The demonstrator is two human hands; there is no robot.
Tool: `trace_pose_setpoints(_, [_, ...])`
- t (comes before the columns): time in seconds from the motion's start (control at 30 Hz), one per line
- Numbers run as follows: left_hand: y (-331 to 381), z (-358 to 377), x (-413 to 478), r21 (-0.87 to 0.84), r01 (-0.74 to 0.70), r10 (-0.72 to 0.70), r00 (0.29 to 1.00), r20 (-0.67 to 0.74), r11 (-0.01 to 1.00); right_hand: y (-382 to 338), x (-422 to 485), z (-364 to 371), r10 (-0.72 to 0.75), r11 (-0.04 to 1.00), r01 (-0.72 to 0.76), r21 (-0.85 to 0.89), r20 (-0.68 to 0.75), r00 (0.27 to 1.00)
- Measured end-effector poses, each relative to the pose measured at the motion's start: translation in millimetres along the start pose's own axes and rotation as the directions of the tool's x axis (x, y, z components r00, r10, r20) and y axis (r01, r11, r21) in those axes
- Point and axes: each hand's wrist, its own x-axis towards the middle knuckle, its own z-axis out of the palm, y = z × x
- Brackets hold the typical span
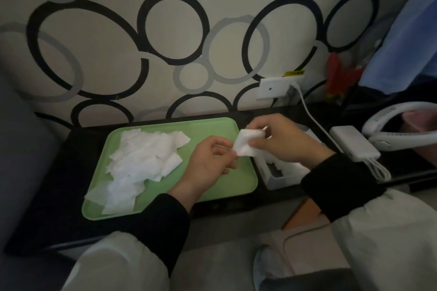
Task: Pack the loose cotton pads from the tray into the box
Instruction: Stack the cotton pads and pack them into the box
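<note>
A small stack of cotton pads [248,143] is gripped in the right hand [283,139], whose fingers are curled round the stack's far side while the wrist is bent inward from a black cuff [340,179]. The stack's near left corner is pinched between the thumb and forefinger of the left hand [208,163], the remaining fingers being curled loosely beneath. Both hands are raised above the right edge of a green tray [236,182], on the left half of which the loose cotton pads [142,160] are heaped. Just beside the tray's right edge, partly hidden under the right hand, a white box [279,172] is set on the dark worktop [59,184]. Further right, a white power bank [354,143] is seen near a cable [314,118], which is plugged into the wall socket [272,88].
</note>
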Motion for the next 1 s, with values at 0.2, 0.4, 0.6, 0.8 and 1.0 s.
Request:
trace_pose_setpoints(0.2, [-11, 49, 10, 0.169, -0.077, 0.06, 0.993, 0.103, 0.983, 43, -7, -33, 0.163, 0.987, -0.163, 0.004, -0.094, 0.982])
trace_pose_setpoints(0.4, [-22, 73, 18, 0.331, -0.125, 0.079, 0.986, 0.149, 0.935, 66, -8, -19, 0.192, 0.98, -0.194, -0.039, -0.039, 0.981])
trace_pose_setpoints(0.6, [-26, 76, 23, 0.337, -0.103, 0.062, 0.989, 0.131, 0.936, 59, -2, -14, 0.162, 0.935, -0.134, -0.329, 0.059, 0.985])
trace_pose_setpoints(0.8, [-27, 72, 25, 0.312, -0.119, 0.071, 0.984, 0.161, 0.943, 42, 3, -10, 0.222, 0.829, -0.117, -0.546, 0.13, 0.966])
trace_pose_setpoints(1.0, [-24, 68, 26, 0.297, -0.109, 0.063, 0.985, 0.16, 0.949, 39, 6, 1, 0.194, 0.825, -0.109, -0.555, 0.097, 0.976])
